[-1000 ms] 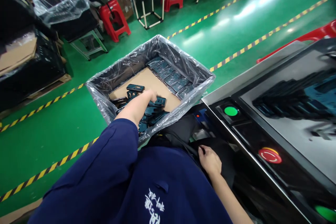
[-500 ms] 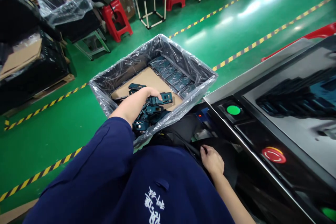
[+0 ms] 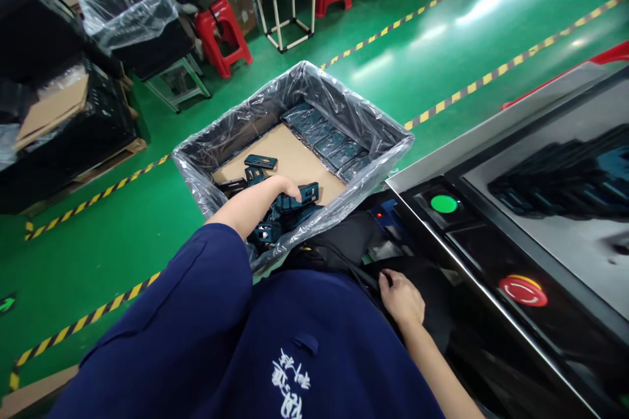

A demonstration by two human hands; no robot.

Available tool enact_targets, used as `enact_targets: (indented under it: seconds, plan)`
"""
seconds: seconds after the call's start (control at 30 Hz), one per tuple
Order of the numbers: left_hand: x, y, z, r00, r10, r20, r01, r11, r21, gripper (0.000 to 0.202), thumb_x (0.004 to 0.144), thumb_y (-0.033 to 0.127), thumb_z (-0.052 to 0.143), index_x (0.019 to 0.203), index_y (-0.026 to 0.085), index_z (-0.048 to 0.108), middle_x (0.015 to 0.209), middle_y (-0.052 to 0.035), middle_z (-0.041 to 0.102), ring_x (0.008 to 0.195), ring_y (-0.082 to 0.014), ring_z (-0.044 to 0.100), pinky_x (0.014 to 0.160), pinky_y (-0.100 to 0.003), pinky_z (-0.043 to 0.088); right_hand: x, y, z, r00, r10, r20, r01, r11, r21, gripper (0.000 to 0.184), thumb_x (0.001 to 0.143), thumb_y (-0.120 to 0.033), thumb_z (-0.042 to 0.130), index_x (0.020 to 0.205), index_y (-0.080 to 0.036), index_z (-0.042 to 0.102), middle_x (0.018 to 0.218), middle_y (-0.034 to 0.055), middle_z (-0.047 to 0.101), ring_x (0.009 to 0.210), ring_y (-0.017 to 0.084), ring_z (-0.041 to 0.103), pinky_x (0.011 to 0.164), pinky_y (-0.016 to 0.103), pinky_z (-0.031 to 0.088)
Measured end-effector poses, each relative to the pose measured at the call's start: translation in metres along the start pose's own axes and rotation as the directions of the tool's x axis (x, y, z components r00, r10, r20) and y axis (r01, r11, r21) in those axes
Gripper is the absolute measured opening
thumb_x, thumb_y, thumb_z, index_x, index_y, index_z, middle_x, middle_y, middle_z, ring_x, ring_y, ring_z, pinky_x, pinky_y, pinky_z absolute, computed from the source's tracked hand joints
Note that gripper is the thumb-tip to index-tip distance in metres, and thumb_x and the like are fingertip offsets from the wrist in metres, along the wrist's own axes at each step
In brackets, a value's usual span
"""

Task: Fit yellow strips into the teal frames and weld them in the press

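My left hand (image 3: 284, 186) reaches into a plastic-lined box (image 3: 373, 123) and is closed on a dark teal plastic part (image 3: 305, 194), held just above a loose pile of the same parts (image 3: 268, 229). More of these parts lie in a neat row (image 3: 328, 141) along the box's far side, on a cardboard sheet (image 3: 289, 157). My right hand (image 3: 401, 299) rests low by my waist with fingers curled against dark fabric (image 3: 344, 249) at the machine's edge; whether it grips anything is unclear.
A black machine console (image 3: 540, 222) with a green button (image 3: 443, 203) and a red emergency stop (image 3: 523, 290) stands at right. Across the green floor, another person sits on a red stool (image 3: 222, 36) beside more plastic-lined bins (image 3: 130, 10).
My left hand closed on a part in the pile and lifted it slightly, then drew it a little nearer. My right hand stayed where it was.
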State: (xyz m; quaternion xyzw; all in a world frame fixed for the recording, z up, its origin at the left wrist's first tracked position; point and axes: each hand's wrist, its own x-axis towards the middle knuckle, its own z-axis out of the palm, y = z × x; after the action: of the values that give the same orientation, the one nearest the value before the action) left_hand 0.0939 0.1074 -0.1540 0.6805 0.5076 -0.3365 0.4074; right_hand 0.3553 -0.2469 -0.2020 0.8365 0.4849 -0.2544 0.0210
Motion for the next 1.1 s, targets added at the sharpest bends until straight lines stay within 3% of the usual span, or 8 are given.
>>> enact_targets:
  seconds: [0.2, 0.4, 0.63, 0.9, 1.0, 1.1]
  plan:
    - [-0.002, 0.001, 0.014, 0.999, -0.027, 0.045, 0.031, 0.995, -0.1, 0.047, 0.068, 0.038, 0.071, 0.109, 0.016, 0.067, 0.102, -0.0131, 0.074, 0.086, -0.0271, 0.071, 0.075, -0.035, 0.059, -0.001, 0.001, 0.0, 1.0, -0.007, -0.006, 0.007, 1.0, 0.011, 0.041, 0.096, -0.038, 0.037, 0.115, -0.018, 0.068, 0.122, 0.0077, 0.065, 0.11, 0.027, 0.06, 0.094, 0.036, 0.046]
    - [-0.009, -0.009, 0.024, 1.0, 0.013, -0.001, -0.013, 0.958, -0.287, 0.061, 0.068, 0.032, 0.072, 0.125, 0.018, 0.056, 0.111, -0.013, 0.071, 0.086, -0.0231, 0.072, 0.071, -0.031, 0.059, 0.001, 0.002, 0.002, 1.0, -0.001, 0.008, 0.001, 1.0, 0.007, 0.041, 0.096, -0.039, 0.037, 0.115, -0.019, 0.068, 0.124, 0.0076, 0.064, 0.111, 0.027, 0.059, 0.093, 0.038, 0.047]
    - [-0.021, -0.019, 0.007, 0.996, 0.072, -0.061, -0.093, 0.866, -0.491, 0.062, 0.058, 0.026, 0.082, 0.116, 0.021, 0.061, 0.101, -0.0065, 0.074, 0.085, -0.0241, 0.072, 0.073, -0.033, 0.06, 0.001, 0.0, 0.001, 1.0, -0.019, 0.01, 0.019, 1.0, -0.014, 0.042, 0.097, -0.038, 0.037, 0.116, -0.017, 0.068, 0.123, 0.008, 0.064, 0.111, 0.027, 0.059, 0.095, 0.037, 0.046]
    - [-0.05, -0.055, -0.033, 0.969, 0.116, -0.22, -0.246, 0.586, -0.773, 0.057, 0.066, 0.028, 0.076, 0.118, 0.018, 0.053, 0.097, -0.0069, 0.073, 0.084, -0.0199, 0.071, 0.082, -0.036, 0.058, -0.002, -0.001, -0.003, 1.0, 0.022, 0.017, -0.022, 1.0, 0.005, 0.041, 0.096, -0.038, 0.039, 0.116, -0.018, 0.068, 0.124, 0.0088, 0.064, 0.112, 0.029, 0.059, 0.094, 0.038, 0.047]
    - [-0.06, -0.066, -0.034, 0.954, 0.149, -0.26, -0.3, 0.437, -0.848, 0.053, 0.06, 0.027, 0.079, 0.107, 0.017, 0.057, 0.088, -0.0044, 0.073, 0.076, -0.0193, 0.07, 0.082, -0.039, 0.058, -0.002, 0.001, -0.002, 1.0, 0.021, 0.019, -0.021, 1.0, 0.007, 0.041, 0.097, -0.039, 0.038, 0.117, -0.019, 0.068, 0.125, 0.008, 0.063, 0.112, 0.03, 0.059, 0.094, 0.04, 0.048]
    - [-0.063, -0.07, -0.028, 0.949, 0.159, -0.273, -0.313, 0.354, -0.881, 0.047, 0.056, 0.024, 0.081, 0.097, 0.015, 0.059, 0.082, -0.0038, 0.072, 0.072, -0.0183, 0.07, 0.08, -0.038, 0.058, -0.001, 0.001, -0.001, 1.0, 0.007, 0.019, -0.007, 1.0, 0.003, 0.041, 0.097, -0.038, 0.038, 0.116, -0.019, 0.068, 0.124, 0.0082, 0.064, 0.112, 0.029, 0.059, 0.096, 0.039, 0.047]
